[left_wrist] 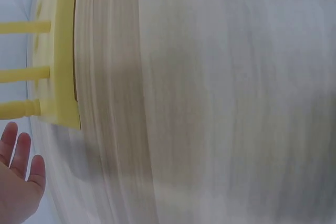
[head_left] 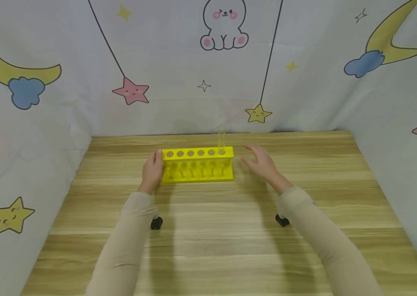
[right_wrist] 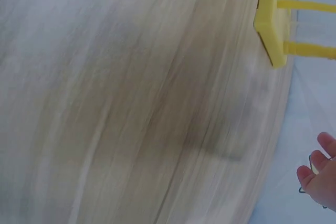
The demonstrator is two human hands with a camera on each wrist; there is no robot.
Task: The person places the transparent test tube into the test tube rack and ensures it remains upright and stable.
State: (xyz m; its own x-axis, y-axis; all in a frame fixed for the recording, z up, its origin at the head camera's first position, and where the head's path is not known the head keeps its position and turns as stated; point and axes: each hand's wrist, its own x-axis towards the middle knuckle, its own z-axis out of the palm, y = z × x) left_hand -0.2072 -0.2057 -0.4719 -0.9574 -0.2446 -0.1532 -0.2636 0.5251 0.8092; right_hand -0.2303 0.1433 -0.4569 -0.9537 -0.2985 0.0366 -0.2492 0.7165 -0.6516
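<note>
On the wooden table stands a yellow test tube rack [head_left: 198, 179] with a row of round holes along its top and pegs below. A clear test tube [head_left: 221, 137] stands upright in the rightmost hole, its upper part sticking out. My left hand [head_left: 152, 170] touches the rack's left end; in the left wrist view its visible fingers [left_wrist: 21, 153] are extended beside the end post, while thumb and index are out of sight. To the right of the rack, apart from it, my right hand [head_left: 264, 164] has thumb and fingers spread with nothing between them.
The wooden table [head_left: 216, 242] ends at a white cloth backdrop [head_left: 179, 111] printed with stars, moons and a bear. Cloth also hangs along both sides. Small black wrist fittings [head_left: 156, 223] show under the sleeves.
</note>
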